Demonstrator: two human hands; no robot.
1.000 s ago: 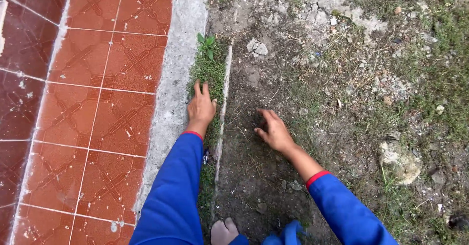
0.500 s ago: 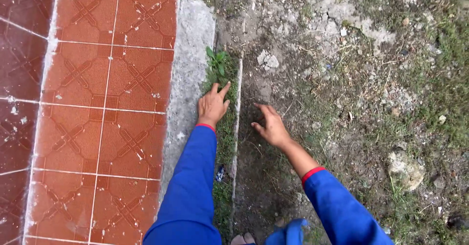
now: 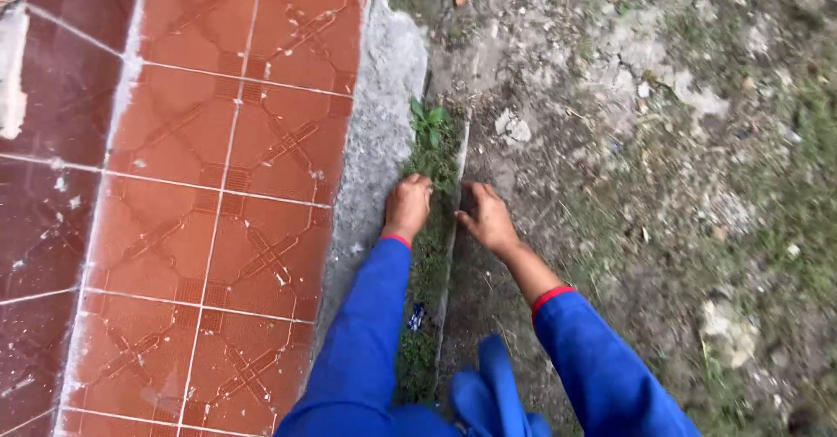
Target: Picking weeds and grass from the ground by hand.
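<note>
My left hand is curled down into the narrow strip of green weeds that runs between the grey concrete edging and a thin pale border strip. Its fingers are bent into the grass; whether they grip any I cannot tell. My right hand rests on the bare dark soil just right of the strip, fingers bent toward the weeds. A small leafy plant stands just beyond both hands. Both arms wear blue sleeves with red cuffs.
Red patterned floor tiles cover the left. Stony, patchy ground with sparse grass spreads to the right, with a pale rock. A small blue scrap lies in the weeds near my left arm.
Both hands have drawn closer together at the weed strip. My left hand's fingers went from spread flat to curled into the grass. The view shifted to the left.
</note>
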